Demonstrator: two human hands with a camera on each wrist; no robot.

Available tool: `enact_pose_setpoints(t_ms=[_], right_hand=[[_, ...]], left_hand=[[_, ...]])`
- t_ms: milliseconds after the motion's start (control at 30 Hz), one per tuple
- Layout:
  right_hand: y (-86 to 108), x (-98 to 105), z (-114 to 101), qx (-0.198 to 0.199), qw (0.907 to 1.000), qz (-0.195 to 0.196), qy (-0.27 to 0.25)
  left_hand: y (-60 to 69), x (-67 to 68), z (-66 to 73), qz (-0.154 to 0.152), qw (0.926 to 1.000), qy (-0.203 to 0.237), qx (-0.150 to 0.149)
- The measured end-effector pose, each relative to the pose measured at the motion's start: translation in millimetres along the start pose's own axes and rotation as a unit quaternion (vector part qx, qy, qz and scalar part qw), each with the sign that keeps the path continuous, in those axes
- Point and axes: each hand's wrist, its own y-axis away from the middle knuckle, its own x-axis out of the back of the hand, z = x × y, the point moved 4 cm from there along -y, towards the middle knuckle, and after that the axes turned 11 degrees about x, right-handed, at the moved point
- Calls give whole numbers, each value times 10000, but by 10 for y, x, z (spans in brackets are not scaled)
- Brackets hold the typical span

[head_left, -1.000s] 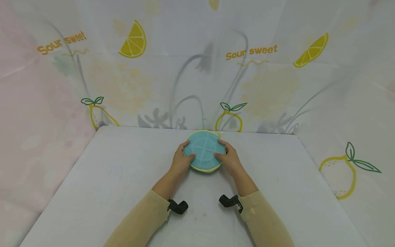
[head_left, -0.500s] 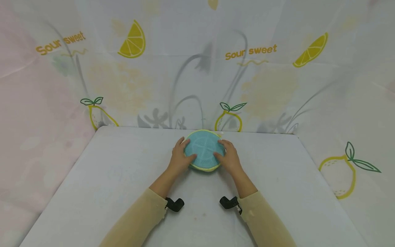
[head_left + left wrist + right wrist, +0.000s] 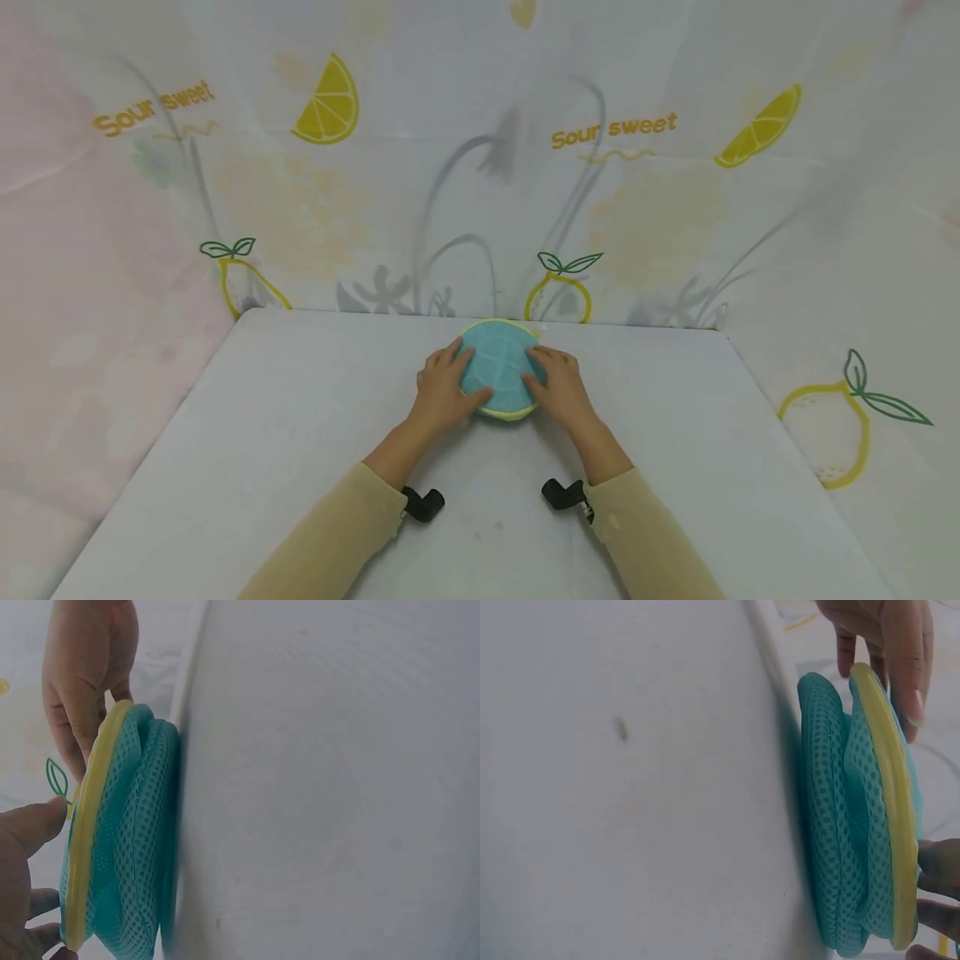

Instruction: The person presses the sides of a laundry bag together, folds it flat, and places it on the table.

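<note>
A flattened round teal mesh bag (image 3: pixel 501 367) with a yellow rim lies on the white table near its far edge. In the head view, my left hand (image 3: pixel 442 387) rests on its left side, fingers and thumb spread over the top face. Opposite it, my right hand (image 3: pixel 561 387) touches the right side with fingertips and thumb. Both wrist views show the bag from the side, with soft folded mesh walls (image 3: pixel 142 825) beneath the yellow rim (image 3: pixel 891 787). The fingers lie along its upper face rather than round the rim.
The white tabletop (image 3: pixel 300 400) stretches out on both sides of the bag. Behind it hangs a pale curtain (image 3: pixel 420 167) printed with lemons and lettering. A black camera mount (image 3: pixel 423 505) is on the left wrist, another mount (image 3: pixel 562 494) on the right.
My left hand has shifted from the bag's left rim inward over its top, its thumb moving right. The right fingers have also slid slightly onto the top. The bag stays in about the same place.
</note>
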Motion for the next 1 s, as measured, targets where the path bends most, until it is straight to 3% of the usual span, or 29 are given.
enact_pose_setpoints(t_ms=[233, 433, 1000], right_hand=[[35, 33, 3, 338, 9985, -435, 29], [36, 25, 3, 330, 9965, -764, 103], [33, -2, 7, 221, 9953, -931, 113]], left_hand=[[54, 22, 46, -172, 9996, -204, 65], [74, 44, 58, -281, 9995, -89, 114], [13, -81, -30, -676, 9973, -66, 264]])
